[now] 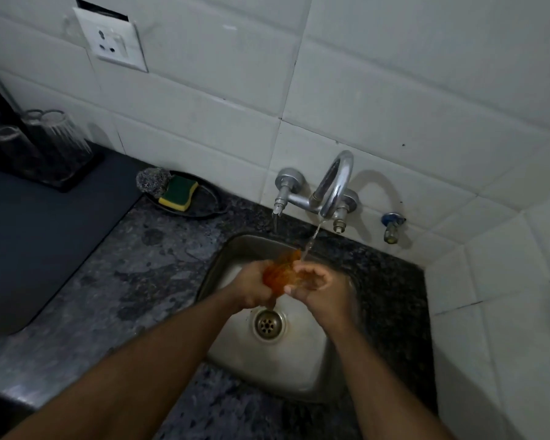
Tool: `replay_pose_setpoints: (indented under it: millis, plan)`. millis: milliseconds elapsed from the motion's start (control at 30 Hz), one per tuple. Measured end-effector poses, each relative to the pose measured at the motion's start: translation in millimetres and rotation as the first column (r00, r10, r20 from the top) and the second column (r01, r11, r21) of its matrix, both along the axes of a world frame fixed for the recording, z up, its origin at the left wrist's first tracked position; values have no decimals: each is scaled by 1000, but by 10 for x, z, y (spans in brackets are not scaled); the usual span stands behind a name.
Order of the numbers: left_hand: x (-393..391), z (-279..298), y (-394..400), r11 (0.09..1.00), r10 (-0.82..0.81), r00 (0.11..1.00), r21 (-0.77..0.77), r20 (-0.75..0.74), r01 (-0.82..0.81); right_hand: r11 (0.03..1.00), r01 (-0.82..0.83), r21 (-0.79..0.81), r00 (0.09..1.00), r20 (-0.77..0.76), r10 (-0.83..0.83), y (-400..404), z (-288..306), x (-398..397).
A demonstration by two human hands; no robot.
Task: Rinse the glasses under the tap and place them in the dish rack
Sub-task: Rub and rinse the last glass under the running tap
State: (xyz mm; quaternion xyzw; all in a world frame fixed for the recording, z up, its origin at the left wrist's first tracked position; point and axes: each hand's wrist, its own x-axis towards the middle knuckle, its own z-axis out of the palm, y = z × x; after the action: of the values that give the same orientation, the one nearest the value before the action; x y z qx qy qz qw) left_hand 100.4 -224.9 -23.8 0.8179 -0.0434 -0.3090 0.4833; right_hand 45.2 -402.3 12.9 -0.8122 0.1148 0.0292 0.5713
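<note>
Both hands, left hand (251, 285) and right hand (321, 285), grip an amber glass (281, 271) (blurred) under the tap (334, 182), fingers curled round it, inside the sink's (216, 265) rim.

Both bare forearms reached in from the six o'clock edge and converged toward the middle. The left hand (251, 289) sat at nine o'clock of the meeting point, its fingers curled round an orange glass (281, 271) from below. The right hand (318, 289) sat at three o'clock, palm turned up, fingers bent against the same glass. The two hands almost touched, wrists angled inward.
</note>
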Motion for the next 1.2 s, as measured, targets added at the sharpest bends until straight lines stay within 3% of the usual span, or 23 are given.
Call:
replay_pose_setpoints:
  millis: [100,233,333,467,633,767,867,967,1033,1100,1133,1167,1200]
  plan:
    - [-36,-62,102,995,-46,993,86,-109,56,943,202,262,974,-151,-167,120,-275,-118]
    - [21,100,239,967,-125,981,201,-149,154,809,358,467,890,-433,-144,256,-604,-53]
    - [105,177,284,962,-95,989,246,-113,121,712,390,584,865,-498,-65,357,-700,7]
    - [173,146,282,958,-29,994,281,-103,57,671,422,609,849,-525,-57,405,-705,66]
    - [171,43,278,976,82,988,213,-133,-52,777,393,492,860,-495,-121,229,-650,80]
    - [172,-112,267,977,27,986,214,-165,9,911,242,334,915,-392,-99,167,-510,93]
    - [160,-159,171,944,-106,994,316,-2,101,995,50,85,961,-277,-24,271,-422,99]
    - [197,-142,88,952,-190,960,278,207,128,968,-211,-133,971,-144,191,294,-268,41]
    - [284,-113,107,958,-255,956,173,142,230,794,-466,-390,882,-134,452,195,-106,31]
    - [366,-84,140,910,-404,913,125,52,396,381,-587,-714,729,-260,634,100,30,79]
    - [387,-73,142,887,-453,891,120,43,445,186,-578,-795,677,-340,653,75,90,130]
    - [400,-93,138,889,-451,890,116,62,443,86,-563,-822,660,-386,644,72,144,186]
    - [401,-108,119,912,-407,906,102,115,397,60,-546,-836,667,-391,634,68,172,240]
